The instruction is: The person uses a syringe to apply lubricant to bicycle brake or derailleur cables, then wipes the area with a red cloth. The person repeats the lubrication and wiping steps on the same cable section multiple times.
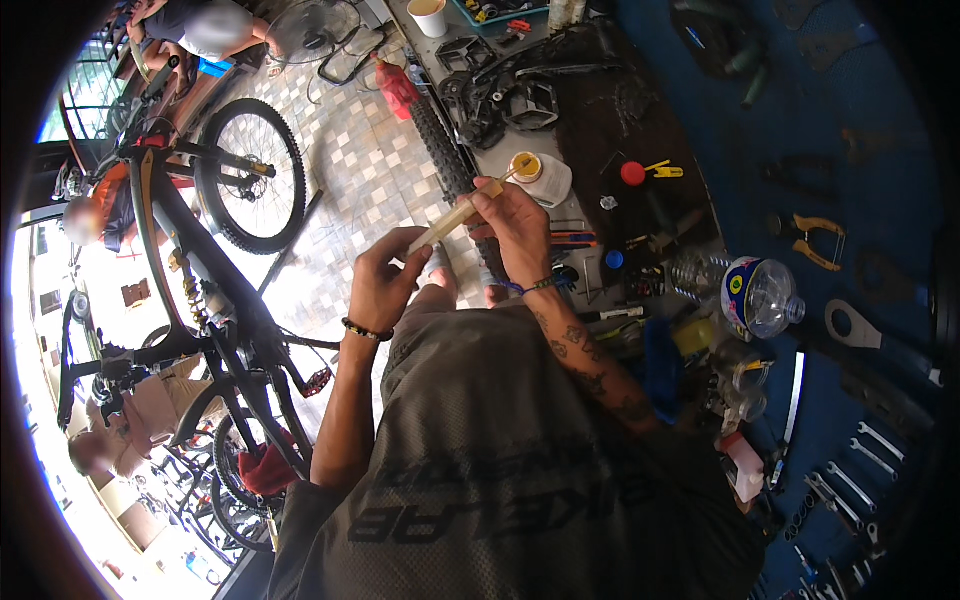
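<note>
A syringe (455,215), pale and translucent, is held level between both hands, above the edge of the worktop (600,150) and in front of the person's chest. Its tip end points up and to the right, toward a small white bottle (540,178) with a yellow open mouth; a thin tube or nozzle reaches to that mouth, though whether it dips inside cannot be told.

The right hand (515,235) grips the forward part of the syringe, fingers (490,205) closed around the barrel. A blue band sits on that wrist, and the forearm carries tattoos. The left hand (382,285) holds the rear end, fingers pinched on the plunger end, with a beaded bracelet at the wrist.

The white bottle stands on the worktop just beyond the right hand. Beside it lie a red knob (632,173) and a yellow tool (665,170). A knobby tyre (445,160) leans along the worktop's edge, close to the syringe. Farther right, a clear plastic bottle (765,295) lies on its side, and orange-handled pliers (818,240) hang on a blue board with spanners (860,465) lower down. A white cup (428,15) stands at the far end of the worktop.

To the left, a black bicycle (200,270) stands on a tiled floor (360,170). Another person is seated at the top left, well apart.
</note>
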`<state>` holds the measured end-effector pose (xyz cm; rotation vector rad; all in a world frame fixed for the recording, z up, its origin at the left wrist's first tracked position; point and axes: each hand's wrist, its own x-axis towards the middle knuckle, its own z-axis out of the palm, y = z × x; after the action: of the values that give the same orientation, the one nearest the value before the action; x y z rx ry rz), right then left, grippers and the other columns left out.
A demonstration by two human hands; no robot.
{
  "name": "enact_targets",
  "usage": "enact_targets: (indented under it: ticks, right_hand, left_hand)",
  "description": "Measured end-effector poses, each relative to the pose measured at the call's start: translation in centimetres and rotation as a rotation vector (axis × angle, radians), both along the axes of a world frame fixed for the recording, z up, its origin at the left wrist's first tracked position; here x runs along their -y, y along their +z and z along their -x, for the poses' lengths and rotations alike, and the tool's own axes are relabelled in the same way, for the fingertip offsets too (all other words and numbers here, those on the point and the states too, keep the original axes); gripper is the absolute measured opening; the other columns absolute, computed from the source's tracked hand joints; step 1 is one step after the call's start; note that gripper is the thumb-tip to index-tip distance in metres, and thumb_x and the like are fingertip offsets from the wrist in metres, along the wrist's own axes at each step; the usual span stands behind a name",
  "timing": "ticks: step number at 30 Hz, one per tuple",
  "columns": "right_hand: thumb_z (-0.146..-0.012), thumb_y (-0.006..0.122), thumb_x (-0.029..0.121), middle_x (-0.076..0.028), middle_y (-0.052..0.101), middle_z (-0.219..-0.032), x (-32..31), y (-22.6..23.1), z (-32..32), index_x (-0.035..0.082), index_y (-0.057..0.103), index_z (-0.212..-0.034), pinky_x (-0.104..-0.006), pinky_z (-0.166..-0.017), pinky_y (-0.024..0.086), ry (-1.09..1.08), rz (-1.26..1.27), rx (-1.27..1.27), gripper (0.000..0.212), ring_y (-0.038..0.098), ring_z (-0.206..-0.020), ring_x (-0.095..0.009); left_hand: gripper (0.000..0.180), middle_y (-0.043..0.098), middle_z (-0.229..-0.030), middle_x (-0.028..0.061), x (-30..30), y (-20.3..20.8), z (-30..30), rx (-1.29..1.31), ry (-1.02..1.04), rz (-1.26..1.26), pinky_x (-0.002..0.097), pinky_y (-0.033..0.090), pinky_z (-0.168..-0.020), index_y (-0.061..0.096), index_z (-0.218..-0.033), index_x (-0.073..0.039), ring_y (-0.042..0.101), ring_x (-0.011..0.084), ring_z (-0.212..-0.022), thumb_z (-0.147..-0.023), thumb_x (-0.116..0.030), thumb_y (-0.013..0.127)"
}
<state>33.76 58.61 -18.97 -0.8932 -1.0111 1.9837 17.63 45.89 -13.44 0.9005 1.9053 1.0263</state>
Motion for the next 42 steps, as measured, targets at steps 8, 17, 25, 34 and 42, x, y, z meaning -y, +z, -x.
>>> enact_targets:
  ticks: [8,17,25,34,42]
  right_hand:
    - [-0.1,0.077,0.011,-0.005,0.076,-0.107,-1.0,5.3,0.2,-0.001,0.067,-0.135,-0.026,-0.083,0.057,0.029,-0.442,0.119,0.038,0.072,-0.095,-0.01]
    - [-0.102,0.071,0.009,-0.012,0.076,-0.112,-5.4,19.8,0.2,0.0,0.068,-0.134,-0.0272,-0.083,0.057,0.151,-0.663,0.017,0.034,0.071,-0.094,-0.01]
    - [-0.104,0.07,0.012,-0.013,0.076,-0.11,-5.7,23.8,0.4,-0.004,0.065,-0.134,-0.0268,-0.085,0.057,0.113,-0.9,-0.067,0.034,0.071,-0.095,-0.012]
    - [-0.104,0.069,0.007,-0.013,0.074,-0.112,-5.6,23.9,0.2,-0.005,0.064,-0.135,-0.0269,-0.086,0.058,0.111,-0.848,-0.075,0.034,0.07,-0.097,-0.012]
    - [-0.105,0.067,0.011,-0.017,0.07,-0.127,-4.5,22.1,1.1,-0.008,0.06,-0.139,-0.0365,-0.095,0.059,0.066,-0.773,-0.089,0.039,0.071,-0.111,-0.023]
  left_hand:
    - [0.029,0.076,-0.107,0.0076,-1.0,-1.2,-0.7,0.34,-0.162,-0.17,0.029,0.056,-0.082,0.068,-0.125,0.002,0.069,0.0126,-0.092,-0.109,-0.022,0.065]
    - [0.045,0.067,-0.104,0.0068,-6.2,8.4,-2.7,0.668,-0.256,-0.584,0.027,0.049,-0.069,0.061,-0.127,0.002,0.057,0.0104,-0.078,-0.112,-0.04,0.056]
    - [0.051,0.05,-0.085,-0.0049,-6.5,11.3,-4.7,0.67,-0.129,-0.733,0.0223,0.033,-0.057,0.057,-0.143,0.004,0.038,0.0042,-0.067,-0.113,-0.038,0.056]
    - [0.049,0.05,-0.083,-0.0058,-6.9,11.6,-5.4,0.603,-0.064,-0.732,0.0228,0.032,-0.057,0.061,-0.135,0.001,0.04,0.0041,-0.066,-0.112,-0.042,0.058]
    - [0.035,0.062,-0.094,-0.0034,-5.3,11.5,-3.9,0.515,-0.071,-0.554,0.026,0.047,-0.072,0.065,-0.135,-0.003,0.054,0.0049,-0.083,-0.113,-0.029,0.059]
